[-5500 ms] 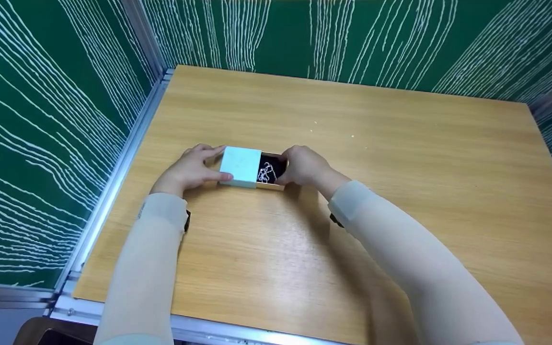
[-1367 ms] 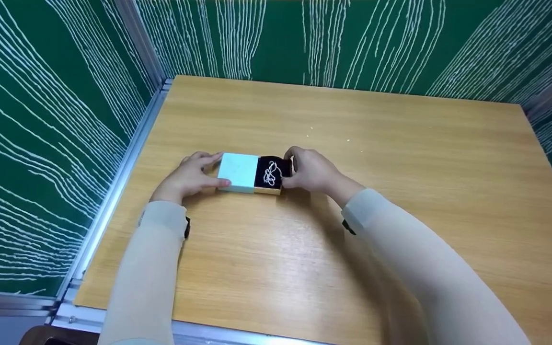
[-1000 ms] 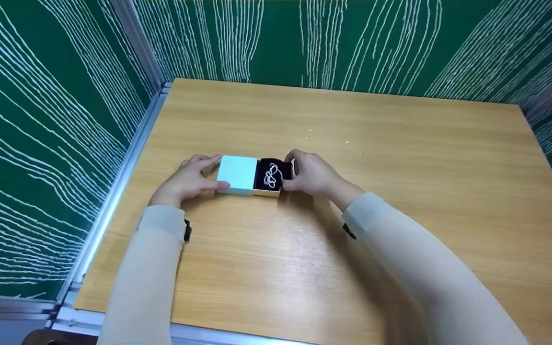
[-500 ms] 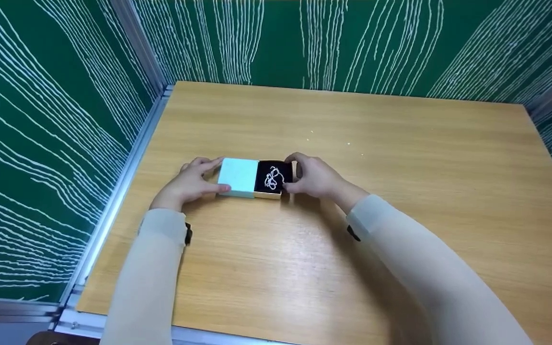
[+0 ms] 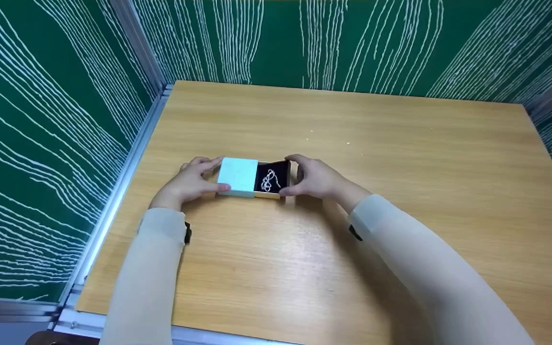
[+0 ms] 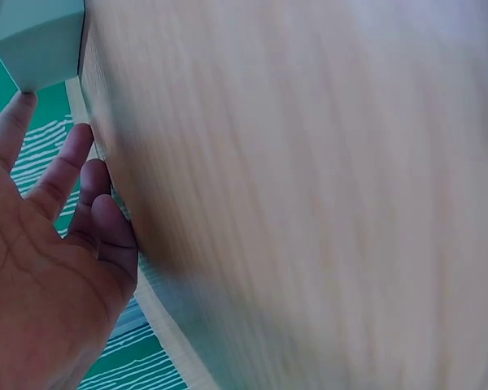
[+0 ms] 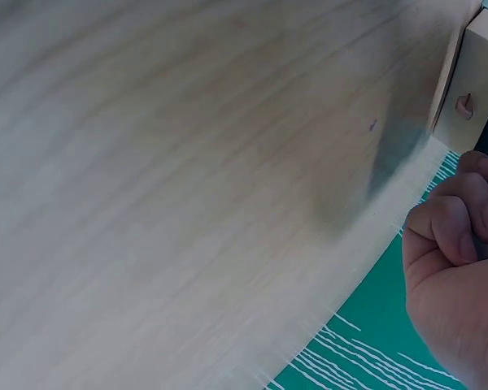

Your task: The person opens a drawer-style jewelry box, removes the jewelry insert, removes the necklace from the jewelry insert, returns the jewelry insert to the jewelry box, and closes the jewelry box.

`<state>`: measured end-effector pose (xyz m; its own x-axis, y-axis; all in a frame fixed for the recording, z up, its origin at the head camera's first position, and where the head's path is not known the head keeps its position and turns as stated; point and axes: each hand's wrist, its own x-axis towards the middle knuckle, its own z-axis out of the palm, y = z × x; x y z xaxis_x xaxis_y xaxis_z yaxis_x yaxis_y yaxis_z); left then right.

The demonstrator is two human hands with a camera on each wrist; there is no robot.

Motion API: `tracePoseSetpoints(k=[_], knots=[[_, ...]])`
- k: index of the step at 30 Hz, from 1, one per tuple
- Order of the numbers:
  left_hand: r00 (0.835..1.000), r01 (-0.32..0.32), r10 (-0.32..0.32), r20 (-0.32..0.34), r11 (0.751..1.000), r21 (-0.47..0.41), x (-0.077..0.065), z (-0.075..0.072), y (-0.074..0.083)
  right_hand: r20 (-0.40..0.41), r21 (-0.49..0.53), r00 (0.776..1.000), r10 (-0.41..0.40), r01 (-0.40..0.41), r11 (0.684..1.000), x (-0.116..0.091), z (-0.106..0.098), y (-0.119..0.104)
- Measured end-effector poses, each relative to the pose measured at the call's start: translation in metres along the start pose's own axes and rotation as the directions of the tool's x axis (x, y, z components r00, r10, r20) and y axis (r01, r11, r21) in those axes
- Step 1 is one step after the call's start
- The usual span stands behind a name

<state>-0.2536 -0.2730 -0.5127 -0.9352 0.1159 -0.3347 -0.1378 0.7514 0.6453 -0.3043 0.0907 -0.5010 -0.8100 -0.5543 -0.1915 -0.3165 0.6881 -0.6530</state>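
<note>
Left of the middle of the desk (image 5: 266, 263), a tray (image 5: 267, 195) sits partly out of its pale blue cover (image 5: 238, 174), the two in line from left to right. The left hand (image 5: 187, 182) spans the cover's outer end, thumb on the near side and a finger at the far corner, a wide pinch with the palm held off. The right hand (image 5: 321, 178) pinches the tray's exposed end the same way, thumb near and forefinger far; the right wrist view shows its other fingers curled. The step in hand looks to be sliding the tray along the cover, in or out I cannot tell. Either way, the next move seems to call for a steady left hand and a straight, level slide, so that nothing snags. The cover is square and crisp-edged, probably stiff card; the tray has thin, gold-toned walls round a black, perhaps velvety lining (image 5: 282, 175). On that lies a slim silvery chain (image 5: 268, 181) in loose, tangled loops. Beneath, the wood is smooth, streaked with grain and faintly glossy.
</note>
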Motion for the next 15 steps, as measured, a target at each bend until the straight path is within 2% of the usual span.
tracePoseSetpoints(k=[9,15], knots=[[1.0,0.006,-0.006,-0.004,1.0,0.008,0.0,-0.0005,0.0007,-0.012,0.012,1.0,-0.014,0.014,1.0,-0.0002,0.0019,0.0007],[1.0,0.005,-0.005,0.0,1.0,0.018,0.0002,-0.0008,0.0005,-0.01,0.001,1.0,0.003,-0.003,1.0,-0.0003,-0.0008,0.0017]])
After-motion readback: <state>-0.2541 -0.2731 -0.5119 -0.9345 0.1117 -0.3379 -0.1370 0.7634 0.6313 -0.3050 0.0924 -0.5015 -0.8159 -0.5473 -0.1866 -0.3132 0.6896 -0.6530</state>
